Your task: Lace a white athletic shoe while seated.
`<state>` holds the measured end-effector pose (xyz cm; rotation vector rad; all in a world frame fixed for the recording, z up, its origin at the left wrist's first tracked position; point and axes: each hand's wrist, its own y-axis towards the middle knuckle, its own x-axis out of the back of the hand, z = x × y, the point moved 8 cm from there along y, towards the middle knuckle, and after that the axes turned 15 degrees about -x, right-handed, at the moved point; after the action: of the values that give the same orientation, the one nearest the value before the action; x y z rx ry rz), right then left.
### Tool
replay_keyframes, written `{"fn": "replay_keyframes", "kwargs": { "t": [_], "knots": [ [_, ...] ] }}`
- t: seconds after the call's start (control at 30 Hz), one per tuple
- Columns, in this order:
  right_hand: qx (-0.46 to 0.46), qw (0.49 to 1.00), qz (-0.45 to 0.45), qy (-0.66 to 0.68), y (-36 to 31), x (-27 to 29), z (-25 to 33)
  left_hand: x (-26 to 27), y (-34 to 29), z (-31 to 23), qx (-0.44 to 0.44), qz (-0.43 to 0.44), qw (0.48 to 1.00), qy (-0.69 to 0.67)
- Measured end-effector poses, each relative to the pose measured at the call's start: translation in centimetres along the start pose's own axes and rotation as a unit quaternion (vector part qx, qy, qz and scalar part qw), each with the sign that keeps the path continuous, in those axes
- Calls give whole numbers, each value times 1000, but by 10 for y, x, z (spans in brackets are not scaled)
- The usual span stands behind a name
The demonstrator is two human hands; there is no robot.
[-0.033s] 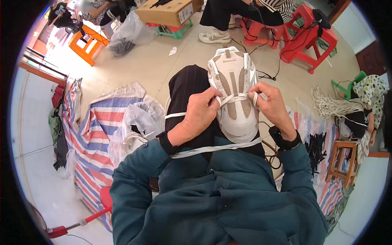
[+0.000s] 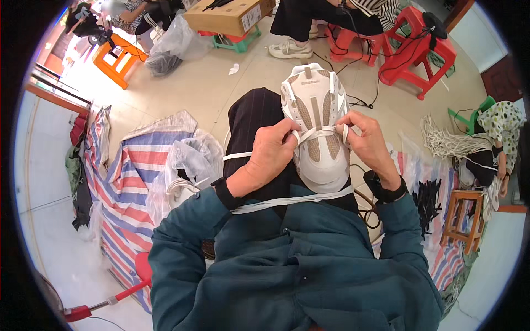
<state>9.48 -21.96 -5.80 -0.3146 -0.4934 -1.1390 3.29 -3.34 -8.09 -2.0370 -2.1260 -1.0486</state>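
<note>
Scarcely any movement shows since the earlier frame; both hands and everything around them keep the same places. Widest of all is the pale tiled floor, with a striped sheet in red, white and blue spread over it at the left. The person's teal jacket fills the lower middle, and the dark trousers reach out beyond it. At the top, a brown cardboard box rests above a green stool, and red stools stand farther right beside a seated co-worker. Next comes the white-and-beige shoe, lying over the right side of the lap with its toe toward the body; what bears it underneath is hidden. At its left side is the left hand, thumb and forefinger pinched together on one part of the lace. At its right side is the right hand, its thumb and forefinger likewise closed on the lace, with a small loop at the fingers. Black bands circle both wrists. Thinnest is the white lace itself, running across the shoe's front between the two hands, its strands crossing near the left fingers.
</note>
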Motion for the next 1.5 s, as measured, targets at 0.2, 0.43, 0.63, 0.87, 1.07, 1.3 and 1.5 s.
{"fn": "replay_keyframes", "kwargs": {
  "t": [0.2,0.43,0.63,0.87,1.07,1.3,1.5],
  "knots": [
    [-9,1000,-7,-24,-1,1,-3,-2,8,-9,-40,16,996,74],
    [99,981,-74,-146,-8,0,22,-17,22,-22,-81,117,978,150],
    [175,940,-114,-270,-16,-10,38,-13,31,-10,-23,97,993,56],
    [61,991,-64,-105,0,-1,15,-22,28,-9,-28,129,984,117],
    [-7,999,-38,-12,5,-2,-2,-27,24,-17,-60,123,978,156],
    [-22,999,-37,-25,5,-5,-9,-16,30,-14,-39,68,994,72],
    [144,968,-132,-159,-8,-9,13,-31,26,-19,-79,130,975,161]
  ]
}}
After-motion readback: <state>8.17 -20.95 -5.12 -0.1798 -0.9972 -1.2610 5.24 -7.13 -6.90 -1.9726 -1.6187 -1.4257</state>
